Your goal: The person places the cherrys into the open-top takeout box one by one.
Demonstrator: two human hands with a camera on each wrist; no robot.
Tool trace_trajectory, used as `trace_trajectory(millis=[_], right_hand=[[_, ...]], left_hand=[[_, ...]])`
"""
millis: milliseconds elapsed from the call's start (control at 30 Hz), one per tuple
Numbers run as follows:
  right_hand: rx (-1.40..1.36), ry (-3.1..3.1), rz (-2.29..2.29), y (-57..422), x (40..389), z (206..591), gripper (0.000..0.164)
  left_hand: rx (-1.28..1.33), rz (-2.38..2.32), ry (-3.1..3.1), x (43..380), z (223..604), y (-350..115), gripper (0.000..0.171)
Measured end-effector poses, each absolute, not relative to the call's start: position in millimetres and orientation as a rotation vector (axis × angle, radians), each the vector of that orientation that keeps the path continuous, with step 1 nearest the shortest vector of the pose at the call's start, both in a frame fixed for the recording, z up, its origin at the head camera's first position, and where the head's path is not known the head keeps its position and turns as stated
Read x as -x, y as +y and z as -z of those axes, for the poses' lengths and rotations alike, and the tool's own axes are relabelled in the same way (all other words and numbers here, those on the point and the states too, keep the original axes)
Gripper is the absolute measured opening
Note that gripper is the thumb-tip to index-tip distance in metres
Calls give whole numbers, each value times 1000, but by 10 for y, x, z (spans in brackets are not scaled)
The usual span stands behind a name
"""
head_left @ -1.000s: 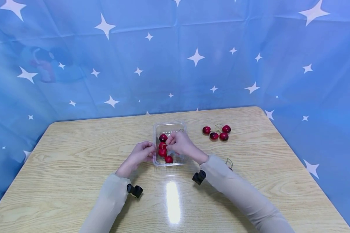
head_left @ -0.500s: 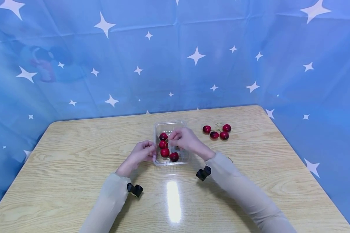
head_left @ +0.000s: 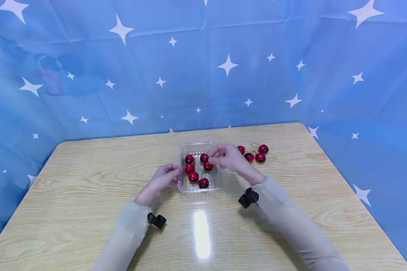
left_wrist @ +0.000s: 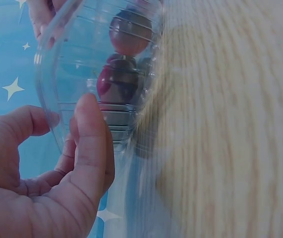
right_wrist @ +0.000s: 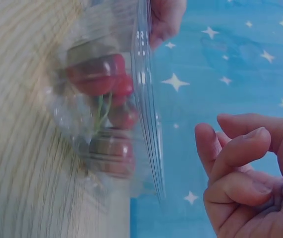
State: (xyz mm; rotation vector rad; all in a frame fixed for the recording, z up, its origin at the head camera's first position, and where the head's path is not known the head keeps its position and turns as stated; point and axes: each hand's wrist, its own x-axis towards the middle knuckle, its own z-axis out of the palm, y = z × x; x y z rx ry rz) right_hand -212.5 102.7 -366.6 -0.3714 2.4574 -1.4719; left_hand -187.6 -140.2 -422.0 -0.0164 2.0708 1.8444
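In the head view a clear plastic box [head_left: 184, 190] stands on the table with several dark red cherries [head_left: 193, 176] inside, some with green stems. My left hand [head_left: 165, 175] pinches the box's left rim; in the left wrist view the thumb and fingers [left_wrist: 89, 134] lie on either side of the clear wall. My right hand [head_left: 226, 156] hovers by the box's right rim with loosely bent fingers [right_wrist: 240, 151], and nothing shows between them. Beneath that hand, a cherry [head_left: 208, 166] lies near the right wall.
Several cherries [head_left: 260, 157] with stems lie grouped on the table [head_left: 95, 180] right of the box, one partly behind my right hand. Another dark red bit [head_left: 248, 191] shows beside the right wrist camera [head_left: 248, 198]. A blue starred cloth [head_left: 203, 75] hangs behind.
My right hand has let go of a cherry in the box and drawn back to the right, uncovering cherries there. The left hand stays at the left rim.
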Motion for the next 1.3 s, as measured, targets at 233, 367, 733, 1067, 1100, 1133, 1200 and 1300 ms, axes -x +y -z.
trace_trajectory(millis=[233, 367, 733, 1067, 1100, 1133, 1200, 1300], right_hand=[[367, 2458, 1482, 1158, 2114, 3656, 21], [372, 2457, 1510, 1220, 2105, 3655, 18], [340, 2474, 1539, 1408, 2071, 3664, 17], [302, 2478, 1575, 1591, 2040, 3713, 17], [297, 2480, 1578, 1612, 2038, 3721, 17], [293, 2481, 1581, 1635, 2037, 3727, 17], [288, 2487, 1581, 1678, 2030, 3736, 17], [276, 2501, 1569, 1745, 2012, 3742, 19]], left_hand=[[20, -1845, 2078, 1880, 4230, -1400, 20], [13, -1838, 2084, 1882, 4238, -1398, 17], [13, -1833, 2090, 1871, 4245, -1403, 20], [10, -1836, 2086, 1860, 4228, -1398, 21], [12, -1833, 2088, 1860, 4229, -1399, 20], [11, -1832, 2088, 1859, 4230, -1398, 21], [11, -1829, 2089, 1858, 4232, -1400, 21], [16, -1831, 2087, 1858, 4232, -1398, 21]])
